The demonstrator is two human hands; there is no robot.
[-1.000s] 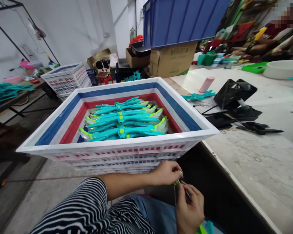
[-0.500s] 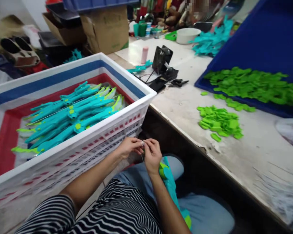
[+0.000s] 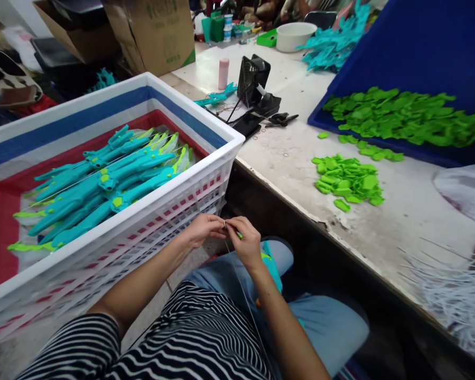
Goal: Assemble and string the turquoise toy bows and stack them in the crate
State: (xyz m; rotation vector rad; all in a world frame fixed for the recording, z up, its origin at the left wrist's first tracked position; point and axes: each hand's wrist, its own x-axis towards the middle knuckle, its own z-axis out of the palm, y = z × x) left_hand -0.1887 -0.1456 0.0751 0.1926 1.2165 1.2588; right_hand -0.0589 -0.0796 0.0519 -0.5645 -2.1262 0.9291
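Note:
Over my lap, my left hand [image 3: 205, 228] and my right hand [image 3: 246, 241] meet fingertip to fingertip, both pinching the end of a thin white string [image 3: 242, 287]. A small white loop shows between them, and the string runs down past my right wrist. A bit of bright green [image 3: 239, 235] shows by my right fingers; whether they grip it I cannot tell. Across my thigh lies a teal toy bow [image 3: 273, 270] with green parts, mostly hidden by my right forearm. Several strung teal toy bows [image 3: 140, 171] lie in the white basket [image 3: 237, 140] to the left.
On the table [image 3: 285, 179] lies a pile of green plastic pieces [image 3: 350, 179], with more in a tilted blue bin [image 3: 404, 42]. White strings [image 3: 459, 295] lie at right. A small black fan [image 3: 253, 79], pliers-like tool [image 3: 281, 120] and pink bottle [image 3: 223, 74] stand farther back.
The view has shifted slightly, so the surroundings sit higher and farther left. Both hands stay together on the string; my right hand has turned a little, and more string shows below it.

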